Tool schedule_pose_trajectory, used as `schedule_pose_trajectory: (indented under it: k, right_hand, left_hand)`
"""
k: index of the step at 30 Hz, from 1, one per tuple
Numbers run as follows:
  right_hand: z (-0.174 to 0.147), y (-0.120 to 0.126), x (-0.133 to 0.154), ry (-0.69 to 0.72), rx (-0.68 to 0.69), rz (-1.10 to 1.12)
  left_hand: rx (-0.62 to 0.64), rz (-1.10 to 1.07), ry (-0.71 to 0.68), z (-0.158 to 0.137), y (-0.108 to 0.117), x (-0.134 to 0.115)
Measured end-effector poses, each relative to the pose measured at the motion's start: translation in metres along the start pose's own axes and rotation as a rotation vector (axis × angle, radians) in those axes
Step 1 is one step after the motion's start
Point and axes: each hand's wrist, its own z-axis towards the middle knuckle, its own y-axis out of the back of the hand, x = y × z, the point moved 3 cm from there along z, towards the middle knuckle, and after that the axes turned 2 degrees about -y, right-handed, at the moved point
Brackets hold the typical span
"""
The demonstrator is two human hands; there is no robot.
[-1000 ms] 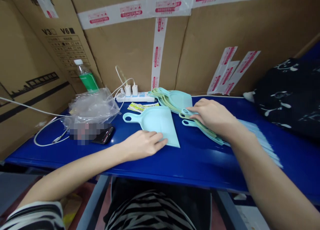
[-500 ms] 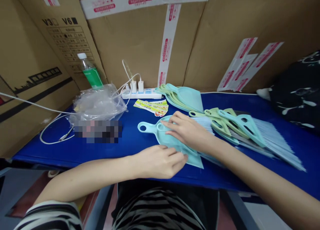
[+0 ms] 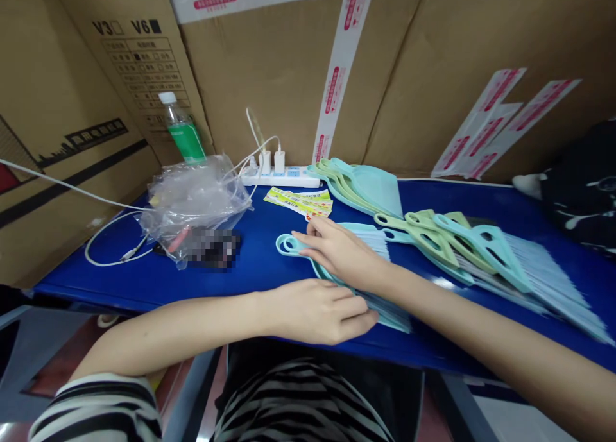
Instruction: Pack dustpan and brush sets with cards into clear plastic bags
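Observation:
A light-blue hand brush lies over a light-blue dustpan [image 3: 319,272] in front of me, their ring-ended handles overlapping at the left. Pale bristles [image 3: 392,317] stick out at the right, partly under my arm. My right hand [image 3: 339,253] is closed around the brush's handle from above, covering much of it. Along the near side, my left hand [image 3: 325,310] has its fingers curled at the edge of the dustpan and brush; its fingertips are mostly hidden.
Stacked dustpans [image 3: 373,188] lie at the back. To the right are several green and blue brushes [image 3: 495,249]. Printed labels [image 3: 301,203], a power strip [image 3: 293,176], plastic bags [image 3: 192,192] and a bottle [image 3: 185,137] sit farther back and left. Cardboard [image 3: 279,76] walls the table.
The brush has shifted left over the dustpan, so the two ring ends now overlap. Both hands stay close over the pair. The camera view has shifted slightly.

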Motion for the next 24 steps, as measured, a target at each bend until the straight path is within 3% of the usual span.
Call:
schedule_pose_trajectory:
  k: [4, 10, 12, 15, 19, 21, 24]
  right_hand:
    - [-0.003, 0.01, -0.003, 0.048, -0.055, 0.024]
    - [-0.02, 0.023, -0.021, 0.15, 0.032, 0.072]
    - [-0.021, 0.021, -0.024, 0.16, 0.037, 0.077]
    - [-0.021, 0.017, -0.023, 0.156, 0.052, 0.076]
    - [-0.021, 0.015, -0.022, 0.152, 0.066, 0.084]
    - [-0.022, 0.015, -0.022, 0.15, 0.061, 0.09]
    - [-0.022, 0.014, -0.022, 0.147, 0.055, 0.102]
  left_hand:
    - [0.009, -0.017, -0.001, -0.002, 0.0, 0.0]
    - [0.136, -0.015, 0.059, -0.007, 0.003, 0.012]
    - [0.146, 0.023, 0.165, -0.008, 0.009, 0.026]
    - [0.234, 0.131, 0.481, -0.013, 0.018, 0.056]
    - [0.569, 0.067, 0.812, -0.025, 0.016, 0.084]
    - [0.675, -0.076, 0.894, -0.03, 0.011, 0.089]
    - [0.649, -0.301, 0.912, -0.033, 0.005, 0.092]
